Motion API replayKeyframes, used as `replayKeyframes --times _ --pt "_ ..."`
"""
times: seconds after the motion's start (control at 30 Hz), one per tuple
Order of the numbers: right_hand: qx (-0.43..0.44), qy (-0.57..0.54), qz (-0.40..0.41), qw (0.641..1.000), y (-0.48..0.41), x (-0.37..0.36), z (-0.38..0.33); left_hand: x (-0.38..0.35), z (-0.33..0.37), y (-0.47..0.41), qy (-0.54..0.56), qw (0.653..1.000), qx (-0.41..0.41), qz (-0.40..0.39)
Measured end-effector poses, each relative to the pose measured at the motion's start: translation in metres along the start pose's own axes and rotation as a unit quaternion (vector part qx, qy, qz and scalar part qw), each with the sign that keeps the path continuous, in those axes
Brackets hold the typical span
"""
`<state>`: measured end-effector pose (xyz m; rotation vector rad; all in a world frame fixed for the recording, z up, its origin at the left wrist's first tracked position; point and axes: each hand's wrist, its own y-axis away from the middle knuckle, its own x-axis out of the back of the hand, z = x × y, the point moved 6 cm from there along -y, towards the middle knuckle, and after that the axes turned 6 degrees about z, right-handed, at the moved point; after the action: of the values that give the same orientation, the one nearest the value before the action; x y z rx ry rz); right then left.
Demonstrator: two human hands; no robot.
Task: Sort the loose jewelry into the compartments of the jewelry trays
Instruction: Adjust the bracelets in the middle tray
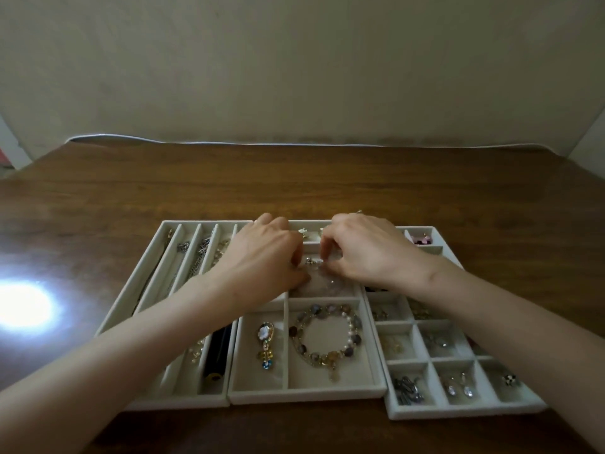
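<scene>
Three pale velvet jewelry trays lie side by side on a wooden table: a left tray (154, 257) with long slots, a middle tray (306, 393) with large compartments, and a right tray (465, 412) with small squares. My left hand (262, 257) and my right hand (363, 250) meet over a middle compartment, fingers curled, pinching a small silvery piece (313, 262) above a pale pinkish bracelet (322, 283). Nearer me lie a beaded bracelet (325, 337) and a flower brooch (265, 344).
Chains (196, 253) fill the left tray's slots, with a black tube (217, 353) near its front. Earrings (456, 386) and small pieces sit in the right tray's squares. A bright light reflection (23, 304) glares on the wooden table (294, 185); a wall stands behind.
</scene>
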<state>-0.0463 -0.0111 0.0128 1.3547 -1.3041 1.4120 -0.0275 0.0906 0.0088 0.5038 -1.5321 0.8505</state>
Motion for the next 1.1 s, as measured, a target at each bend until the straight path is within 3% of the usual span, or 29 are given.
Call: replayKeyframes --times 0.23,0.37,0.47,0.57,0.63,0.8,0.9,0.97,1.1 --pt "-0.02 -0.081 -0.056 0.995 -0.004 0.001 0.002 -0.004 0.0 -0.004 0.056 0.998 0.009 -0.021" --pt "-0.053 -0.269 -0.017 0.961 -0.001 0.015 0.017 0.0 -0.006 -0.005 0.159 0.987 0.031 -0.009" --pt "-0.075 -0.418 0.017 0.905 0.002 0.021 0.024 0.003 -0.013 -0.005 0.322 0.943 0.086 -0.007" --pt "-0.071 -0.487 0.032 0.87 0.004 0.025 0.025 0.004 -0.007 -0.004 0.499 0.86 0.104 -0.03" --pt "-0.054 -0.511 0.031 0.858 0.005 0.029 0.022 0.007 -0.001 -0.005 0.52 0.85 0.076 -0.039" --pt "-0.039 -0.524 0.05 0.849 0.008 0.04 0.02 0.023 0.0 -0.006 0.482 0.875 0.049 -0.005" --pt "-0.049 -0.537 0.059 0.84 0.008 0.046 0.025 0.032 -0.003 -0.004 0.524 0.849 0.068 0.006" --pt "-0.063 -0.545 0.073 0.833 0.008 0.049 0.026 0.032 0.002 -0.002 0.583 0.809 0.068 -0.045" --pt "-0.076 -0.578 0.117 0.804 0.009 0.054 0.018 0.012 0.023 0.005 0.643 0.727 0.101 -0.222"
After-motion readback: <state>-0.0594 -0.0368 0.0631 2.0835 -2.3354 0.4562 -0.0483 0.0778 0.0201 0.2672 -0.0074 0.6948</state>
